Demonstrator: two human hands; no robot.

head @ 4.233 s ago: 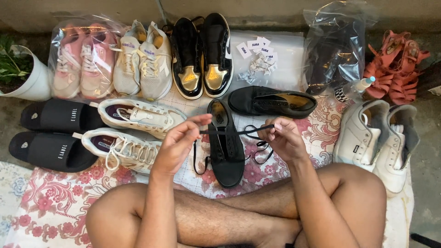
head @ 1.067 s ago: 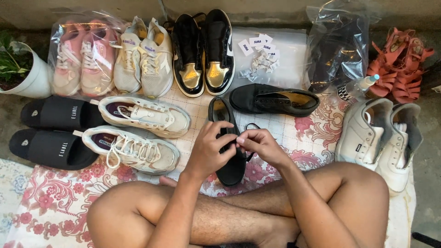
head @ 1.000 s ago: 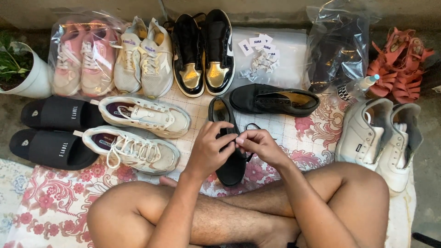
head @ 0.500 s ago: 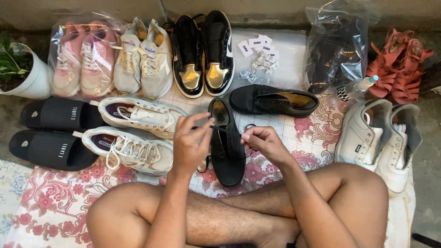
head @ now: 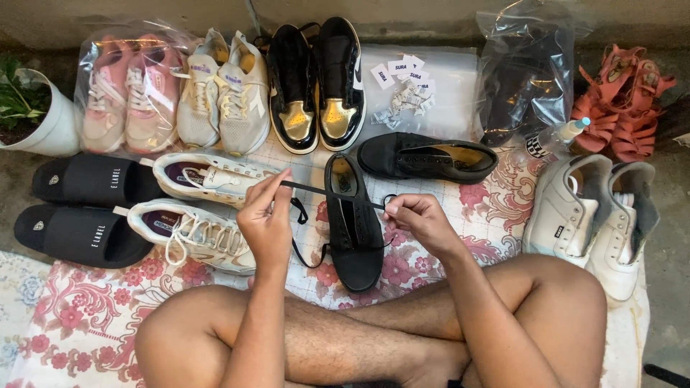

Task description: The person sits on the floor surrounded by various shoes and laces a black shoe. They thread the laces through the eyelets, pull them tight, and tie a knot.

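Observation:
A black lace-up shoe lies toe toward me on the flowered cloth in front of my crossed legs. Its black lace is stretched taut across the shoe's opening. My left hand pinches the left end of the lace, raised to the left of the shoe. Just right of the shoe, my right hand pinches the other end. A loose loop of lace hangs down beside the shoe's left side. The matching black shoe lies on its side behind it.
White sneakers and black slides lie at left. Behind are bagged pink sneakers, beige sneakers, black-and-gold high-tops, paper tags and a dark bag. White shoes, red sandals, a small bottle and a potted plant sit at the sides.
My hands, earlier together over the shoe's middle, have drawn apart. The left hand moved left and up, the right stayed right, and the lace is now pulled straight between them.

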